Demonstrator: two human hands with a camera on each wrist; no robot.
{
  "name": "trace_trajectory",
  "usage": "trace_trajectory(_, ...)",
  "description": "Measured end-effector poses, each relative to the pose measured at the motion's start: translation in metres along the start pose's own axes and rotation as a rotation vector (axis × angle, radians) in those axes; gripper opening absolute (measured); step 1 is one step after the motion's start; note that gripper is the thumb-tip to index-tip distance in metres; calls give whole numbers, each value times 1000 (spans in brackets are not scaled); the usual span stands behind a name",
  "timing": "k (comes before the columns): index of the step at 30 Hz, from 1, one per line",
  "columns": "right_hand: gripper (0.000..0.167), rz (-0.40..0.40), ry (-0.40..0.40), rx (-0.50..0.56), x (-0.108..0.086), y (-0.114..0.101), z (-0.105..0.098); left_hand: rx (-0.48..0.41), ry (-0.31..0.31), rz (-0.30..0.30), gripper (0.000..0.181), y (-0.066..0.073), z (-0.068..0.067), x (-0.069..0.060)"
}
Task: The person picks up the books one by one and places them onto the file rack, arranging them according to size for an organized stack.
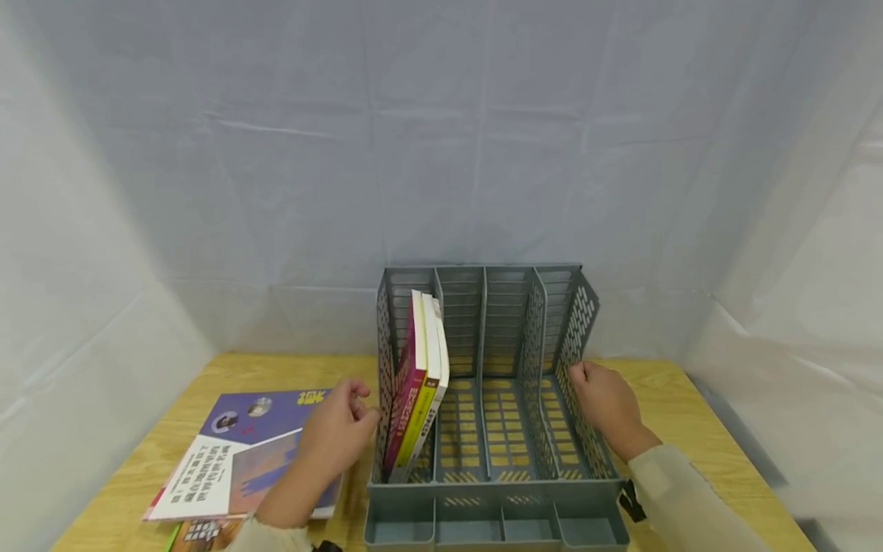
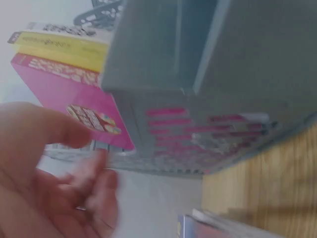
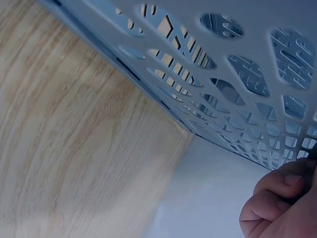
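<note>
A grey desk rack (image 1: 497, 491) has upright dividers and small front trays. In its leftmost slot lean a magenta book (image 1: 403, 406), a yellow-spined one (image 1: 425, 410) and a white-spined one. My left hand (image 1: 334, 433) hovers just left of the rack, fingers loosely bent and holding nothing; in the left wrist view this hand (image 2: 34, 163) is beside the magenta book (image 2: 54, 89). With curled fingers, my right hand (image 1: 610, 406) grips the rack's right side panel; the right wrist view has this hand (image 3: 282, 208) at the perforated panel (image 3: 257, 44), fingertips partly hidden.
Left of the rack, a purple and white book (image 1: 200, 479) lies flat on top of other books on the wooden table (image 1: 690, 429). Part of that pile (image 2: 213, 228) shows in the left wrist view. White sheeting (image 1: 441, 153) hangs behind and on both sides.
</note>
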State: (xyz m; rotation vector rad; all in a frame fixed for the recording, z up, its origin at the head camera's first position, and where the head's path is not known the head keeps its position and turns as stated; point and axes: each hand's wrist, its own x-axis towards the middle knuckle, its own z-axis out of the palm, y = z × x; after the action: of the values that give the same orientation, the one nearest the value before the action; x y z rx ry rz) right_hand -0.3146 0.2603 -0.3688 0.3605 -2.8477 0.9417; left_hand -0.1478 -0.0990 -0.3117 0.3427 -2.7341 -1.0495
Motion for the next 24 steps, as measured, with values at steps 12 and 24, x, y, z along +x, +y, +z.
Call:
trace_trajectory(12, 44, 4, -8, 5, 0, 0, -3, 170, -143, 63, 31, -16, 9, -4)
trace_trajectory(24, 43, 11, -13, 0, 3, 2, -3, 154, -120, 72, 32, -19, 9, -8)
